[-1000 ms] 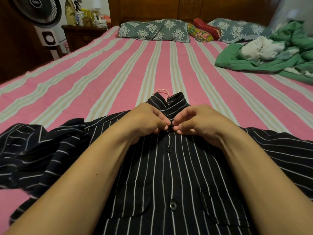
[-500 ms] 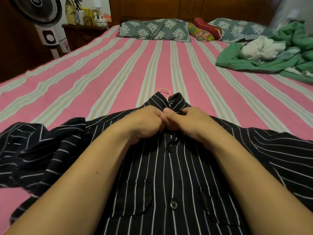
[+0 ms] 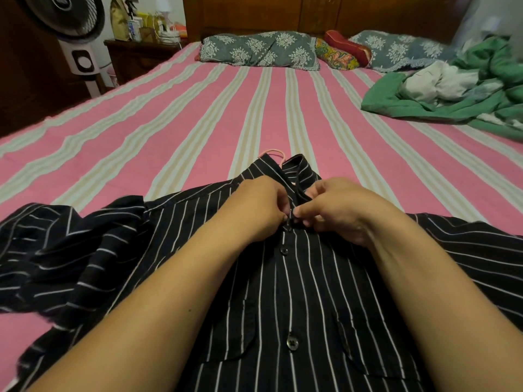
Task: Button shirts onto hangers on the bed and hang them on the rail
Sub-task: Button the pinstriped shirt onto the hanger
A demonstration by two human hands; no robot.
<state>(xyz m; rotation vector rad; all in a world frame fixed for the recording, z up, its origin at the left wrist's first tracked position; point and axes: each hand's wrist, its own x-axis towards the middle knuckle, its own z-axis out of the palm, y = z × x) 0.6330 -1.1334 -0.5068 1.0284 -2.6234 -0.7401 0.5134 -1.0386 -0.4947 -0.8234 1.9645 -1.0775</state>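
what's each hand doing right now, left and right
Left hand: closed, pinching the placket of the black striped shirt near the collar.
Right hand: closed, pinching the opposite edge at the same button.

Hanger [image 3: 274, 153]: only a pink hook shows above the collar; the rest lies hidden inside the striped shirt [image 3: 300, 292]. Shirt hem and right sleeve are cut off by the lower and right frame edges. The button between the fingertips of the left hand [image 3: 254, 206] and right hand [image 3: 343, 209] is mostly covered. Fan [image 3: 70, 26], upper left, is cropped. Bedside clutter [image 3: 147, 24] is too small to identify.
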